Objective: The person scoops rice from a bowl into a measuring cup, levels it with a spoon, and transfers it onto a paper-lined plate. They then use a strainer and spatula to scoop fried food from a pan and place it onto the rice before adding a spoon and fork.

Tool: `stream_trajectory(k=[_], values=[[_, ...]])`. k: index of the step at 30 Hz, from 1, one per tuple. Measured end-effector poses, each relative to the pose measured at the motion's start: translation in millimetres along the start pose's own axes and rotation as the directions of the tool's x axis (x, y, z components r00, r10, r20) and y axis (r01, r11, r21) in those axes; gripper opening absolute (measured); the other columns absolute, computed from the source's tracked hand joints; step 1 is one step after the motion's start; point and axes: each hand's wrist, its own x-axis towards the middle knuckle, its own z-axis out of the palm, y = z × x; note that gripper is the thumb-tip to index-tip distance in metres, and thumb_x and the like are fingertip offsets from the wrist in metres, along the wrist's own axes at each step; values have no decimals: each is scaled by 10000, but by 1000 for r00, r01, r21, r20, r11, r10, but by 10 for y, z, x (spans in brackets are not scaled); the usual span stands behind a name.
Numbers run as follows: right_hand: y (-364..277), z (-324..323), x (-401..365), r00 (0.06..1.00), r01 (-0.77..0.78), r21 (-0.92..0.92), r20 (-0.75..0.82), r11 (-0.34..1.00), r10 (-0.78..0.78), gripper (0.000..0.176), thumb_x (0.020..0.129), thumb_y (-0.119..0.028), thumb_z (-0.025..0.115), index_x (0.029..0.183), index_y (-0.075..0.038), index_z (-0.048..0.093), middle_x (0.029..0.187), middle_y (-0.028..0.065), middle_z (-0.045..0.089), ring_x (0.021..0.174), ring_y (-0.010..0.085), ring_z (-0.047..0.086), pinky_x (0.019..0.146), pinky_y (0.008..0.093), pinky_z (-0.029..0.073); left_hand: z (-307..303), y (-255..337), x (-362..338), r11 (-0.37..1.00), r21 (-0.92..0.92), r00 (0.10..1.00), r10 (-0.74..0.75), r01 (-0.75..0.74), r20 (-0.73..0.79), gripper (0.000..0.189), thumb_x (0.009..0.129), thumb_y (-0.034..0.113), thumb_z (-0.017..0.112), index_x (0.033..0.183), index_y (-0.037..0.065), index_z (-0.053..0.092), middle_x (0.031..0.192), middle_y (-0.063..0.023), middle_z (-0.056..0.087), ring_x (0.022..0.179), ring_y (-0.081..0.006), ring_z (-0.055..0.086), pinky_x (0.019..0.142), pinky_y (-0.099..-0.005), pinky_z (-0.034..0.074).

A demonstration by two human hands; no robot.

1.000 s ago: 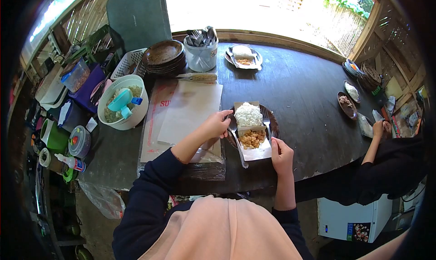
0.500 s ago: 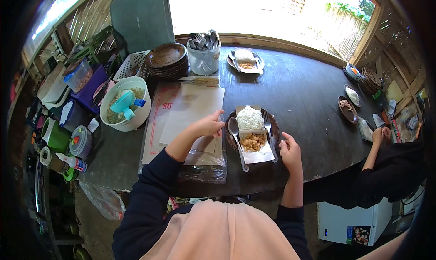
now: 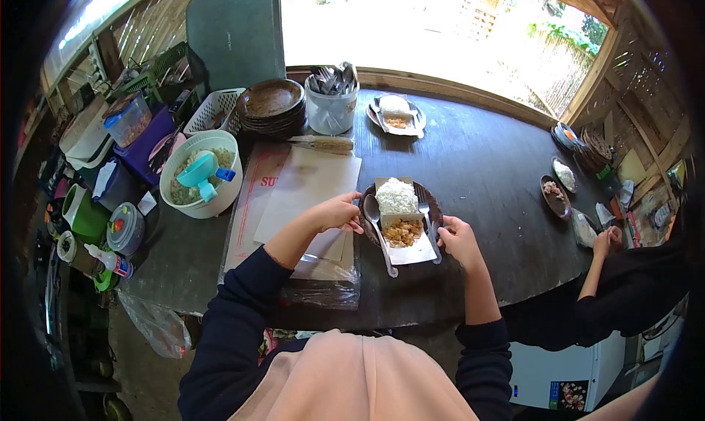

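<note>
My left hand (image 3: pixel 340 214) pinches the left rim of a round brown plate (image 3: pixel 435 203). On the right rim, the fingers of my right hand (image 3: pixel 459 240) are closed. The plate rests on or just above the dark table. It carries a paper liner (image 3: pixel 408 254) with a mound of white rice (image 3: pixel 396 195) and brown diced food (image 3: pixel 404 234), parted by a paper divider. A spoon (image 3: pixel 388 253) lies along the left side of the food, and a fork (image 3: pixel 424 208) along the right. Pale paper sheets (image 3: pixel 312 189) lie beneath my left forearm.
Another served plate (image 3: pixel 414 131) stands near the window. A cutlery bucket (image 3: pixel 332 114), stacked brown plates (image 3: pixel 270 101) and a white tub (image 3: pixel 228 199) with a turquoise scoop (image 3: pixel 197 170) stand left. At right are a co-worker's hands (image 3: pixel 606 239) and a small brown dish (image 3: pixel 564 209).
Both hands have come in from beside the plate and closed on its rim. The plate seems slightly turned. My view has shifted a little.
</note>
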Motion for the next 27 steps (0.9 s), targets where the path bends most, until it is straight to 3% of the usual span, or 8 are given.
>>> stream_trajectory(k=[6, 12, 17, 19, 22, 27], values=[[146, -76, 609, 1000, 2, -14, -10, 1000, -2, 409, 806, -64, 533, 1176, 102, 475, 713, 102, 622, 541, 103, 577, 441, 234, 427, -95, 112, 414, 999, -28, 994, 20, -23, -112, 598, 798, -10, 419, 1365, 14, 230, 907, -118, 569, 666, -162, 630, 520, -226, 489], [177, -169, 1133, 999, 3, -15, -37, 1000, -3, 405, 781, -65, 523, 1157, 84, 505, 656, 103, 618, 502, 108, 569, 431, 232, 422, -175, 254, 900, 998, 47, 957, 56, -45, -285, 518, 792, 91, 489, 1294, 38, 371, 959, -63, 574, 793, -136, 579, 623, -253, 481], [288, -182, 1407, 998, -1, 4, -66, 1000, 1, 416, 780, -65, 527, 1166, 85, 496, 656, 92, 607, 508, 104, 567, 428, 230, 425, -223, 293, 1118, 994, 71, 940, 97, -79, -326, 519, 794, 125, 517, 1287, 41, 379, 956, -55, 565, 763, -121, 553, 623, -254, 471], [279, -182, 1439, 996, -11, 48, -93, 999, 15, 421, 784, -71, 527, 1173, 84, 491, 675, 82, 602, 521, 96, 568, 428, 222, 429, -241, 274, 1186, 982, 78, 921, 186, -170, -343, 501, 774, 115, 517, 1248, -7, 409, 863, -90, 577, 681, -139, 554, 553, -272, 471], [255, -189, 1449, 995, -30, 81, -90, 996, 37, 419, 788, -77, 527, 1173, 83, 491, 686, 74, 599, 529, 90, 569, 428, 213, 429, -259, 248, 1265, 967, 144, 908, 249, -212, -336, 474, 775, 118, 526, 1217, -23, 432, 782, -74, 572, 625, -128, 533, 524, -269, 457], [178, -185, 1422, 993, -45, 76, -102, 996, 53, 377, 793, -62, 532, 1152, 51, 513, 679, 34, 566, 542, 70, 538, 425, 197, 402, -249, 251, 1272, 961, 141, 903, 273, -239, -333, 466, 773, 124, 532, 1201, -37, 439, 752, -74, 571, 605, -136, 528, 521, -273, 453]])
